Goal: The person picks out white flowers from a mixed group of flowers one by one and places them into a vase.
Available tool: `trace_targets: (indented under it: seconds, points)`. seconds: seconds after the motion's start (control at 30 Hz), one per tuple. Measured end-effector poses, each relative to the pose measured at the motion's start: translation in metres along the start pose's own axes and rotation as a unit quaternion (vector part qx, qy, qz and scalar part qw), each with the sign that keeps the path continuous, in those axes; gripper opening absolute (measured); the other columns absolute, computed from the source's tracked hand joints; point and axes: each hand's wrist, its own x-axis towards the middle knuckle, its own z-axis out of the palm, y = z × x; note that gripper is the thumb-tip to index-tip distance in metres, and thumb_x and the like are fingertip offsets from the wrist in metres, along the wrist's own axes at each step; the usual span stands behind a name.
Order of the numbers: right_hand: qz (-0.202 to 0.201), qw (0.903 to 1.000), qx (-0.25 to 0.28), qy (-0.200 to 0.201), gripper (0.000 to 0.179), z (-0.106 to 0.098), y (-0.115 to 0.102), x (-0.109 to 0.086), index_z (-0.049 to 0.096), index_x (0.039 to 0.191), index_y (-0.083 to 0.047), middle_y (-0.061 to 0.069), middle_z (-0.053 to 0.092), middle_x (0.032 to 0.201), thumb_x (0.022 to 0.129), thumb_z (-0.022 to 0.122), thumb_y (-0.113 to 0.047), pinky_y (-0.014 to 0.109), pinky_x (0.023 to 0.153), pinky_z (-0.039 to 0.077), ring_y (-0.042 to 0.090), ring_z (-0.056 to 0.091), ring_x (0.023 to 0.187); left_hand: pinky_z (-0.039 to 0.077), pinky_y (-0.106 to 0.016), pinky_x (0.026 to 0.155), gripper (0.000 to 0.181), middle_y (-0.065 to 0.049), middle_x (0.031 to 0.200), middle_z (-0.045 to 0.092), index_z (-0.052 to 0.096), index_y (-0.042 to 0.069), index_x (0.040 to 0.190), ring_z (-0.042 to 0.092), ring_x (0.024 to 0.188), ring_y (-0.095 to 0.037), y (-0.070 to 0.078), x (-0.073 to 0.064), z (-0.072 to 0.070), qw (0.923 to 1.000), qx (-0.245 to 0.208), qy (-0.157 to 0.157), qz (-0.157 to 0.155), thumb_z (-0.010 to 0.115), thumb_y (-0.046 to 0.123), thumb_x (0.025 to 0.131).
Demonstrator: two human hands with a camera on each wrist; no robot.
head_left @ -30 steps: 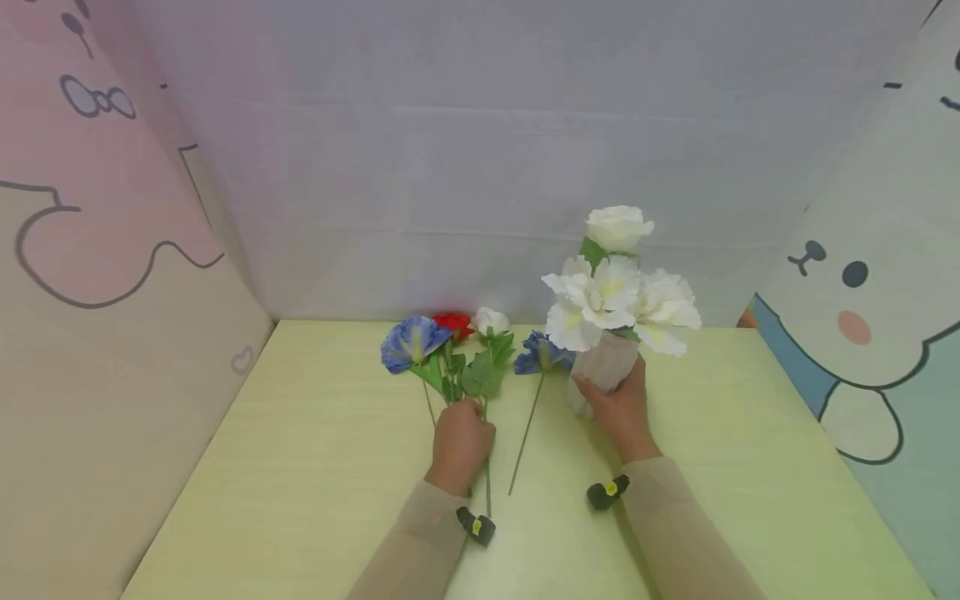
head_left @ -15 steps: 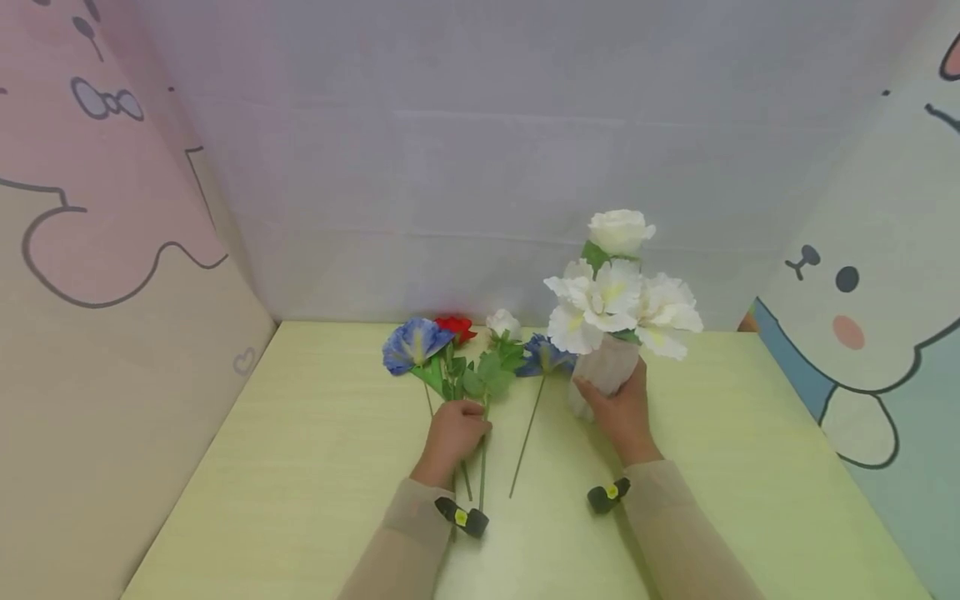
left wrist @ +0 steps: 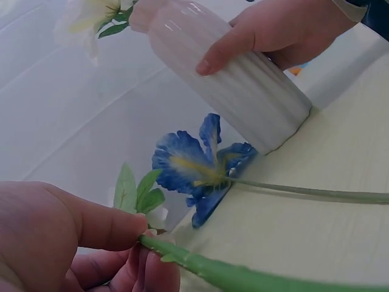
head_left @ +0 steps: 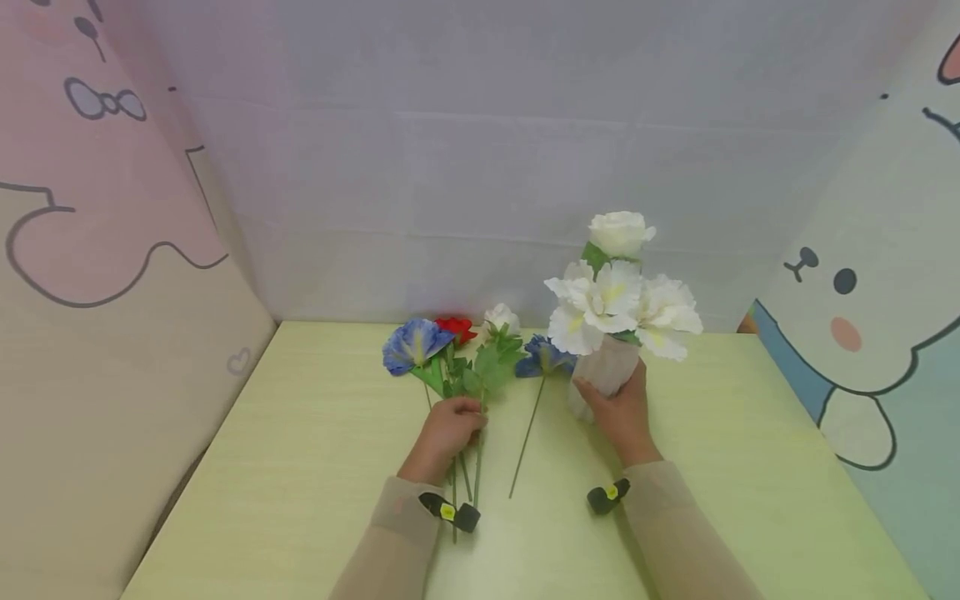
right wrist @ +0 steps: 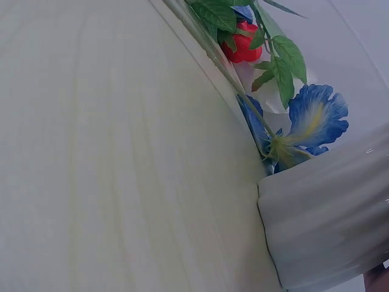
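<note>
Between thumb and fingers, my left hand pinches the green stem of a white rose. Its leaves spread just beyond the fingertips. My right hand grips a ribbed white vase around its side, the thumb lying across the front in the left wrist view. Large white ruffled flowers and a white rose on top stand in the vase. A blue iris-like flower lies between the hands, its head close beside the vase.
Left of the held stem lie another blue flower and a red flower, their stems pointing toward me. The pale yellow table ends at a light back wall. Cartoon-printed panels flank both sides.
My left hand has shifted left and turned, now pinching the stem at its fingertips. The rose's stem end swung left while its bloom moved slightly right. Right hand and vase stay nearly still.
</note>
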Motion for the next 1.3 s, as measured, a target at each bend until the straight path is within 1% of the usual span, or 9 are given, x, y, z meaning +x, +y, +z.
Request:
trace_targets:
  seconds: [0.07,0.23,0.37,0.5,0.73,0.87,1.03,1.2,1.3]
  points:
    - [0.001,1.0,-0.001,0.001,0.088,0.0,0.004,0.001,0.022,0.154,0.002,0.027,0.042,0.138,0.089,0.08,-0.007,0.057,0.108,0.037,0.04,0.047,0.122,0.057,-0.033,0.073,0.03,-0.012,0.113,0.069,0.069,-0.001,0.122,0.067,0.079,-0.02,0.001,0.0,-0.001,0.9999,-0.013,-0.007,0.001,0.07,0.011,0.094]
    - [0.004,0.9999,-0.009,0.008,0.091,0.001,0.029,0.008,0.022,0.155,-0.005,0.021,0.043,0.139,0.088,0.083,-0.014,0.054,0.11,0.037,0.035,0.048,0.124,0.059,-0.034,0.076,0.029,-0.012,0.114,0.07,0.067,-0.002,0.122,0.069,0.083,-0.023,0.005,-0.002,-0.002,0.9989,-0.04,-0.023,0.01,0.069,0.01,0.096]
    - [-0.002,0.9998,-0.014,0.012,0.093,0.001,0.037,0.009,0.022,0.155,-0.007,0.021,0.043,0.14,0.088,0.084,-0.019,0.056,0.11,0.037,0.037,0.048,0.126,0.06,-0.036,0.077,0.028,-0.019,0.116,0.069,0.065,-0.003,0.122,0.07,0.09,-0.028,0.01,-0.006,-0.004,0.9974,-0.063,-0.03,0.018,0.068,0.009,0.097]
    - [-0.002,0.9998,-0.014,0.014,0.092,0.001,0.037,0.009,0.024,0.155,-0.008,0.02,0.043,0.14,0.087,0.085,-0.02,0.056,0.11,0.037,0.038,0.047,0.126,0.06,-0.036,0.076,0.027,-0.023,0.121,0.068,0.065,-0.003,0.122,0.069,0.095,-0.031,0.013,-0.007,-0.005,0.9961,-0.08,-0.027,0.024,0.067,0.009,0.098]
    - [0.009,0.9997,-0.017,0.013,0.093,0.0,0.036,0.008,0.023,0.156,-0.01,0.019,0.043,0.14,0.087,0.085,-0.02,0.055,0.111,0.037,0.036,0.047,0.128,0.06,-0.036,0.077,0.026,-0.025,0.123,0.066,0.065,-0.003,0.122,0.066,0.089,-0.023,0.018,-0.009,-0.006,0.9949,-0.094,-0.018,0.033,0.066,0.011,0.1]
    - [0.009,0.9998,-0.013,0.013,0.094,0.001,0.036,0.009,0.023,0.156,-0.009,0.02,0.043,0.14,0.087,0.085,-0.02,0.055,0.111,0.037,0.036,0.047,0.128,0.06,-0.036,0.079,0.026,-0.026,0.124,0.065,0.064,-0.005,0.122,0.066,0.093,-0.025,0.021,-0.012,-0.008,0.9931,-0.103,-0.022,0.052,0.066,0.01,0.101]
    - [0.009,0.9998,-0.007,0.019,0.094,0.002,0.036,0.009,0.024,0.155,-0.008,0.019,0.045,0.138,0.085,0.087,-0.02,0.052,0.11,0.037,0.035,0.048,0.125,0.06,-0.036,0.08,0.023,-0.025,0.124,0.065,0.064,-0.006,0.12,0.065,0.093,-0.023,0.027,-0.016,-0.009,0.9897,-0.119,-0.023,0.076,0.065,0.007,0.101]
    - [0.012,0.9997,-0.006,0.022,0.094,0.002,0.036,0.009,0.025,0.154,-0.007,0.019,0.045,0.138,0.085,0.087,-0.019,0.052,0.111,0.036,0.034,0.048,0.125,0.061,-0.035,0.081,0.019,-0.018,0.121,0.068,0.064,-0.006,0.117,0.067,0.095,-0.023,0.034,-0.021,-0.009,0.9871,-0.126,-0.01,0.099,0.065,0.004,0.101]
    - [0.014,0.9997,-0.009,0.016,0.094,0.001,0.036,0.009,0.023,0.155,-0.007,0.02,0.044,0.139,0.086,0.086,-0.02,0.054,0.112,0.036,0.036,0.047,0.127,0.061,-0.035,0.082,0.018,-0.019,0.121,0.068,0.064,-0.006,0.116,0.068,0.095,-0.023,0.038,-0.024,-0.008,0.9852,-0.134,-0.003,0.107,0.065,0.003,0.1]
